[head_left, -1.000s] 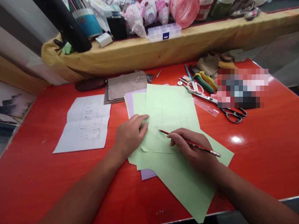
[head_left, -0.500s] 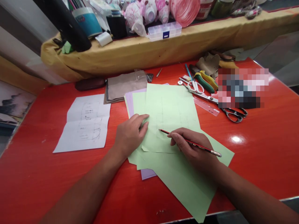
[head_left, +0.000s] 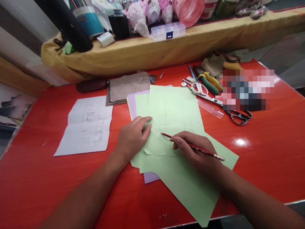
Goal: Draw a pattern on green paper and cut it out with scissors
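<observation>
My right hand grips a red and black pencil, its tip at faint lines on the top light green sheet. My left hand rests on the left edge of that sheet, thumb and forefinger stretched out and apart. Under it lie more green sheets and some purple paper. One larger green sheet slants out toward the front edge, beneath my right hand. To the left, a creased white sheet carries a pencil drawing with written notes.
Behind the papers lie brown fabric pieces and a dark red case. White-handled scissors, large black-handled scissors, yellow-green pliers and a clear ruler lie at right. A cloth-covered ledge holding jars runs along the back.
The pencil and my right hand have shifted very slightly left, the tip moving a little along the drawn lines. My left hand stays in place.
</observation>
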A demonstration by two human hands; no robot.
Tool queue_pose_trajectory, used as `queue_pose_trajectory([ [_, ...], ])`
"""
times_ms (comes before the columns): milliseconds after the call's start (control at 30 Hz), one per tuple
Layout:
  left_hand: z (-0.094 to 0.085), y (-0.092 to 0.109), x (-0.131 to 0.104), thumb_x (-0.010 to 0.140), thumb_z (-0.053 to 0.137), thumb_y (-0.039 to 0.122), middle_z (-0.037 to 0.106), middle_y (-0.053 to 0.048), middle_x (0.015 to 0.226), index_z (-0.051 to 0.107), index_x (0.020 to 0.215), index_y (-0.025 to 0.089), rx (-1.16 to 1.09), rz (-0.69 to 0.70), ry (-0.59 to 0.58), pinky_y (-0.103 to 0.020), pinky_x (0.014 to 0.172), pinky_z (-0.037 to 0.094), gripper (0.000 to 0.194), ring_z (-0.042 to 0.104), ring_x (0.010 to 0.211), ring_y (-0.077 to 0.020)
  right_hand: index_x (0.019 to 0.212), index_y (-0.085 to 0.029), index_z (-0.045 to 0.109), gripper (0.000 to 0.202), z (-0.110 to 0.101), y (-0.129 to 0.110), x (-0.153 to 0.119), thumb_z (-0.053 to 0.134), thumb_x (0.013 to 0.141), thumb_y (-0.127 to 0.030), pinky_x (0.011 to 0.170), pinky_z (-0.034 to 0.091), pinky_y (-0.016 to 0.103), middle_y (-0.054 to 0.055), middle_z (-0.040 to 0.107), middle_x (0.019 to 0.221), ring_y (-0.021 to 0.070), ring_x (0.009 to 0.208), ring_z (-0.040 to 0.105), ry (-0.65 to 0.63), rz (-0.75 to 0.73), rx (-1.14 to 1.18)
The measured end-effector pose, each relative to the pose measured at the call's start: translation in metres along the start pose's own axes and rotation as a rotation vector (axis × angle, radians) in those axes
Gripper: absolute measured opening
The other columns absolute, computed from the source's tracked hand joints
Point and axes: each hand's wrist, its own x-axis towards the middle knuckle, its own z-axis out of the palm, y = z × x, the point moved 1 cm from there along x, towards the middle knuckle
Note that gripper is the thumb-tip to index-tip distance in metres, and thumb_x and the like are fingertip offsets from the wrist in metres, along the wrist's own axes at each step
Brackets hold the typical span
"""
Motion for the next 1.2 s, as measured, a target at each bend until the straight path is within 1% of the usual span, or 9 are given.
queue_pose_trajectory([
  [100, -0.0001, -0.0004, 0.0002, 0.105, 0.063, 0.030, 0.080, 0.000, 0.098, 0.077, 0.127, 0.027, 0.002, 0.005, 0.002, -0.030, 0.058, 0.041, 0.027, 0.066, 0.069, -0.0149, 0.089, -0.025, 0.076, 0.031, 0.0000, 0.0005, 0.0001, 0.057, 0.110, -0.039, 0.061, 0.049, 0.032, 0.001, 0.077, 0.076, 0.0162, 0.063, 0.065, -0.006, 0.004, -0.001],
  [300, 0.0003, -0.0006, 0.0004, 0.104, 0.064, 0.029, 0.079, 0.000, 0.096, 0.077, 0.127, 0.027, 0.005, 0.010, 0.006, -0.030, 0.057, 0.040, 0.026, 0.065, 0.067, -0.0144, 0.088, -0.024, 0.076, 0.031, 0.0000, 0.0003, 0.0007, 0.058, 0.110, -0.037, 0.068, 0.052, 0.033, 0.002, 0.079, 0.080, 0.0183, 0.073, 0.072, -0.029, -0.005, -0.002],
  [467, 0.0003, -0.0003, 0.0008, 0.104, 0.064, 0.029, 0.080, 0.000, 0.097, 0.078, 0.127, 0.026, 0.003, 0.011, 0.002, -0.030, 0.058, 0.040, 0.026, 0.064, 0.066, -0.0141, 0.089, -0.024, 0.076, 0.031, 0.0001, 0.0005, 0.0000, 0.058, 0.110, -0.038, 0.069, 0.053, 0.033, 0.002, 0.079, 0.080, 0.0186, 0.074, 0.073, -0.036, -0.007, -0.002],
  [733, 0.0009, -0.0005, 0.0001, 0.104, 0.065, 0.028, 0.080, 0.001, 0.098, 0.078, 0.127, 0.026, 0.005, 0.009, 0.007, -0.030, 0.058, 0.040, 0.027, 0.065, 0.067, -0.0140, 0.086, -0.024, 0.075, 0.031, -0.0001, 0.0016, 0.0003, 0.058, 0.110, -0.036, 0.068, 0.053, 0.032, 0.002, 0.080, 0.080, 0.0178, 0.074, 0.074, -0.044, -0.030, -0.008],
  [1100, 0.0000, 0.0002, 0.0003, 0.104, 0.065, 0.028, 0.079, 0.001, 0.098, 0.078, 0.128, 0.027, 0.008, -0.013, -0.008, -0.030, 0.060, 0.039, 0.027, 0.065, 0.069, -0.0143, 0.090, -0.023, 0.077, 0.029, -0.0004, 0.0024, -0.0005, 0.059, 0.110, -0.034, 0.067, 0.052, 0.029, 0.000, 0.079, 0.078, 0.0157, 0.072, 0.074, -0.032, -0.056, 0.014],
  [1200, 0.0004, -0.0001, 0.0004, 0.104, 0.065, 0.029, 0.079, 0.001, 0.099, 0.078, 0.129, 0.027, 0.003, -0.017, -0.015, -0.030, 0.060, 0.039, 0.028, 0.066, 0.070, -0.0144, 0.089, -0.022, 0.078, 0.029, -0.0012, 0.0012, -0.0012, 0.059, 0.110, -0.032, 0.065, 0.051, 0.028, 0.000, 0.078, 0.077, 0.0146, 0.069, 0.072, -0.016, -0.059, 0.031],
])
